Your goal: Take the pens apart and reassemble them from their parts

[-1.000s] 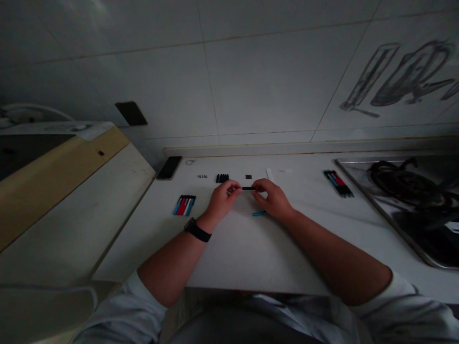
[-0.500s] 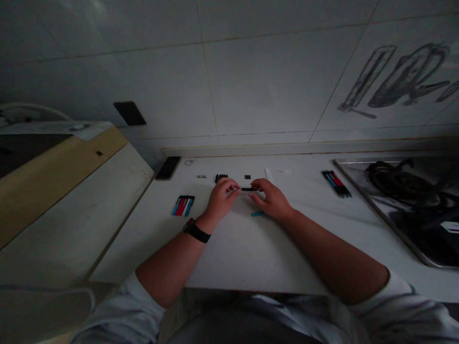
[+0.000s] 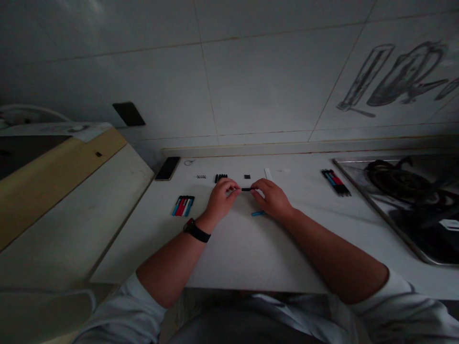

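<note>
Between my two hands, level over the white counter, lies a short black pen part (image 3: 245, 189), its ends at my fingertips. My left hand (image 3: 224, 193) pinches its left end with thumb and forefinger. The fingers of my right hand (image 3: 270, 197) are closed on its right end. A blue pen barrel (image 3: 257, 213) lies just below my right hand, partly covered by it. Past my left hand is a row of black pen parts (image 3: 221, 178), and small dark pieces (image 3: 247, 177) sit beyond the gap between my hands. White strips (image 3: 268, 174) lie behind my right hand.
Blue, red and white pen barrels with black ends (image 3: 183, 206) lie at left, with tiny springs (image 3: 201, 177) behind. A phone (image 3: 168, 168) and a ring (image 3: 189, 162) are at the back left. Several pens (image 3: 336, 182) lie beside the gas stove (image 3: 390, 205) at right.
My right fingers have closed in on the right end of the black pen part. The left hand has hardly moved.
</note>
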Motion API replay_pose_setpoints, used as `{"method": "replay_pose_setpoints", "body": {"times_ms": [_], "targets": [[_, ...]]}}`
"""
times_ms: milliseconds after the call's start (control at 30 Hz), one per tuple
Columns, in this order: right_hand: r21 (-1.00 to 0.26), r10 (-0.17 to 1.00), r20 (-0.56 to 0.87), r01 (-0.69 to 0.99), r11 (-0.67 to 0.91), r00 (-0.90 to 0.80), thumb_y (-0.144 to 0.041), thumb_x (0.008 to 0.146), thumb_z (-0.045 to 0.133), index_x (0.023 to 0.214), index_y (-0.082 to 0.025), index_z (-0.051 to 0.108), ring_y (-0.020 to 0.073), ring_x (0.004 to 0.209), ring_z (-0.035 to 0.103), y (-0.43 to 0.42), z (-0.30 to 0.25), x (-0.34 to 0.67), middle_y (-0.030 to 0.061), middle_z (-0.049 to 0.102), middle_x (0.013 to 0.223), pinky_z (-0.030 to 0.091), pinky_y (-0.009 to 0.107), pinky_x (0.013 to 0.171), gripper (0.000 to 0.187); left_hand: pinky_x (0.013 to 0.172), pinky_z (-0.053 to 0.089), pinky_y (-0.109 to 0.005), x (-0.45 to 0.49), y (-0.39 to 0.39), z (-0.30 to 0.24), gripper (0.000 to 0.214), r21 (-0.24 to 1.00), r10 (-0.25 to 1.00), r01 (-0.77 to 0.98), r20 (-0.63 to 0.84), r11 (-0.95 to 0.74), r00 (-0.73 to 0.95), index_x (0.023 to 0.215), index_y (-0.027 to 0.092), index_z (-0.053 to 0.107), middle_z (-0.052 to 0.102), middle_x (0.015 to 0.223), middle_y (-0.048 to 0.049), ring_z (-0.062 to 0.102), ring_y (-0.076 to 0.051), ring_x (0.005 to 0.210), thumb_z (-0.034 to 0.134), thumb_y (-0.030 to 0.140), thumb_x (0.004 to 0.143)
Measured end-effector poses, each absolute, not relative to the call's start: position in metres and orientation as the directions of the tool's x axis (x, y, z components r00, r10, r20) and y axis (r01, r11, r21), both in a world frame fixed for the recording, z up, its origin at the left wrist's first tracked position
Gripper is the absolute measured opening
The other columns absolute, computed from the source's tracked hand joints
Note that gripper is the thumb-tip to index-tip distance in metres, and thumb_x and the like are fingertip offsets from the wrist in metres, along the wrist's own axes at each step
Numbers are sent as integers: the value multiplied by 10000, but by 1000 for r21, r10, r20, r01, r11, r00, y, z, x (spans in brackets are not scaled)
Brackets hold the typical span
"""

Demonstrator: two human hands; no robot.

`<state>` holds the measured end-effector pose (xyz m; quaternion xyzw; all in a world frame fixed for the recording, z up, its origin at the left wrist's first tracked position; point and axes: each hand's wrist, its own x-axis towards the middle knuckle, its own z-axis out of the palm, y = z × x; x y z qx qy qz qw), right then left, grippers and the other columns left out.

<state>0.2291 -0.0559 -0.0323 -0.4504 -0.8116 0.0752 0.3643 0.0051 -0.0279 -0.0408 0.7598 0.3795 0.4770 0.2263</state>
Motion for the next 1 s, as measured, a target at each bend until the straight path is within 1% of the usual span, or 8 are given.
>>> {"method": "replay_pose_setpoints", "body": {"times_ms": [133,267,500,567,700,800,900,1000], "targets": [[-421,772,536,685,595,-342,-305,978,582,1179,-234,622,274,1044,637,-56,-33,229,117,670,1120,537,419,909,217,852,553,-327,6,-28,-40,34,716,806,371,532,-591,258,929,193,689,641,1040,-59,637,-174,932,704,168,913],[-416,754,547,665,621,-362,-279,1011,538,1105,-235,645,264,1032,633,-55,-33,229,105,677,1076,527,411,924,149,872,541,-324,7,-30,-36,41,701,793,372,550,-609,262,904,188,688,643,1020,-51,637,-172,951,696,149,915],[-400,770,520,691,602,-370,-307,1052,488,1092,-214,668,261,1004,634,-56,-29,229,110,693,1046,519,410,920,206,958,525,-363,7,-31,-35,75,669,790,423,543,-612,284,874,186,672,636,1032,-53,628,-188,1022,684,121,910],[-384,778,509,711,589,-369,-301,1052,486,1089,-209,674,262,991,632,-54,-30,230,114,693,1039,520,407,903,212,947,534,-363,7,-31,-38,124,671,791,419,532,-612,302,950,187,665,625,1072,-57,623,-189,1020,724,111,873],[-334,761,481,712,618,-435,-288,1040,515,1086,-221,689,263,999,633,-50,-32,232,113,702,1057,518,407,901,192,952,541,-382,8,-32,-44,369,655,771,408,515,-636,375,1139,198,635,610,1157,-76,618,-202,1044,805,147,815],[-312,734,457,682,662,-503,-283,1038,519,1091,-217,687,265,1010,638,-53,-31,230,110,709,1069,521,414,909,188,1026,511,-406,9,-33,-45,172,619,755,432,513,-655,410,998,190,673,614,1151,-82,610,-223,1135,771,173,858],[-358,748,483,677,643,-455,-311,1026,547,1184,-222,663,270,1052,649,-57,-29,228,114,705,1125,533,418,926,215,1018,510,-401,9,-32,-46,20,610,770,470,488,-638,412,917,187,677,622,1112,-77,620,-219,1106,694,197,924],[-399,776,543,714,575,-321,-330,1022,550,1234,-228,656,274,1090,652,-51,-28,233,116,703,1160,533,429,962,258,961,517,-384,9,-28,-48,100,611,786,495,463,-617,408,906,186,658,623,1011,-62,622,-207,1011,595,204,981]]}}
